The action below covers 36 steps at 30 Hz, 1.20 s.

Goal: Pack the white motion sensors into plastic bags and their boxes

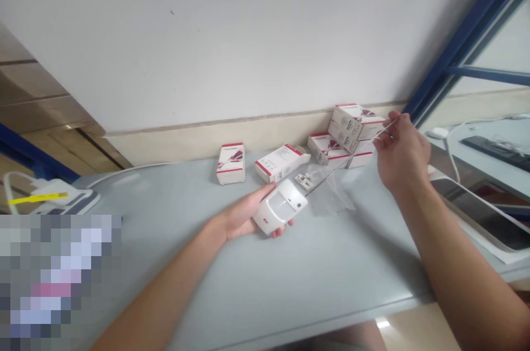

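My left hand point(248, 213) is closed around a white motion sensor point(281, 207), held tilted above the table with its grey window facing up. From the sensor's upper right edge a thin antenna point(331, 173) stretches up and right. My right hand point(403, 149) pinches the far end of this antenna between its fingertips. Just behind the sensor lie a small white bracket point(304, 180) and a clear plastic bag point(333, 196). A white and red box point(284, 162) with an open flap lies beyond my left hand.
Another small box point(232, 163) stands left, and several stacked boxes point(348, 133) sit against the wall. A dark panel in a white tray point(488, 213) lies right. A white power strip point(62, 199) is far left, above a blurred-out patch. Blue frame posts point(459, 36) rise at the right.
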Each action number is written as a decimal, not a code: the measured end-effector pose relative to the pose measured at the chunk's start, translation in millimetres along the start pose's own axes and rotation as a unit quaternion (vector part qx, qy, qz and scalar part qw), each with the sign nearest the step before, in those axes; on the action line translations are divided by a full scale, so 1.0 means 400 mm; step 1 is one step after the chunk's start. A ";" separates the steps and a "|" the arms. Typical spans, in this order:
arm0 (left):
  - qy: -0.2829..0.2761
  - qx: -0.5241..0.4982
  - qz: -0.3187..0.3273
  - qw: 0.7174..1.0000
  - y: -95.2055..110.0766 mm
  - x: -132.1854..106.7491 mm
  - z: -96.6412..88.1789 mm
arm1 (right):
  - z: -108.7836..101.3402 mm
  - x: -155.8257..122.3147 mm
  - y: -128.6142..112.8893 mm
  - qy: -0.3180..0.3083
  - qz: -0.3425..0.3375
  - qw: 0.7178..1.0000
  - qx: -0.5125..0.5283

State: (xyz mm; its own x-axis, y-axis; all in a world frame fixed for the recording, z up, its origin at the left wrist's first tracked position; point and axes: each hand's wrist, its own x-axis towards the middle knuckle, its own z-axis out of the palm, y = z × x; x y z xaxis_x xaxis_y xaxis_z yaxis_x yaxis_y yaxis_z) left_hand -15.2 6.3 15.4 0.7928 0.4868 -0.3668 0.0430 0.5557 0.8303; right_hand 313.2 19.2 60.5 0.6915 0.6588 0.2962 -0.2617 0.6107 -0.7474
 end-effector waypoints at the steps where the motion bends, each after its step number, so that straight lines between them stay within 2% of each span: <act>1: 0.001 -0.002 0.005 1.000 -0.002 0.001 0.000 | 0.001 -0.003 0.001 -0.011 0.013 1.000 0.008; 11: 0.010 -0.015 0.005 1.000 -0.004 0.003 0.001 | 0.041 -0.076 0.029 -0.107 0.034 0.992 -0.054; 19: -0.009 -0.019 -0.008 1.000 0.001 0.006 -0.006 | 0.019 -0.057 0.018 -0.129 0.127 0.983 -0.024; 22: -0.017 -0.024 -0.013 1.000 0.001 0.007 -0.010 | 0.014 -0.060 0.013 -0.143 0.140 0.979 -0.026; 26: -0.015 -0.032 -0.017 0.999 -0.001 0.009 -0.012 | 0.032 -0.064 0.003 -0.162 0.122 0.978 -0.035; 31: -0.011 -0.104 0.001 0.994 0.001 0.013 -0.013 | 0.107 -0.026 -0.017 -0.192 0.117 0.973 -0.061; 34: -0.001 -0.145 0.023 0.989 0.006 0.012 -0.006 | 0.148 -0.008 -0.035 -0.204 0.055 0.974 -0.078; 36: 0.004 -0.166 0.027 0.986 0.005 0.010 0.001 | 0.153 -0.006 -0.041 -0.186 0.002 0.978 -0.092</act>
State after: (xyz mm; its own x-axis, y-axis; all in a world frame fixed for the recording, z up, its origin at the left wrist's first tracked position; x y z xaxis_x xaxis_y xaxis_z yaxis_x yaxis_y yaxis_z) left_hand -11.6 9.2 15.7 0.7836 0.5266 -0.3296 -0.2024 0.7181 0.6659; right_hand 274.6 34.4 108.4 0.3891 0.7962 0.4633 -0.1137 0.5407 -0.8335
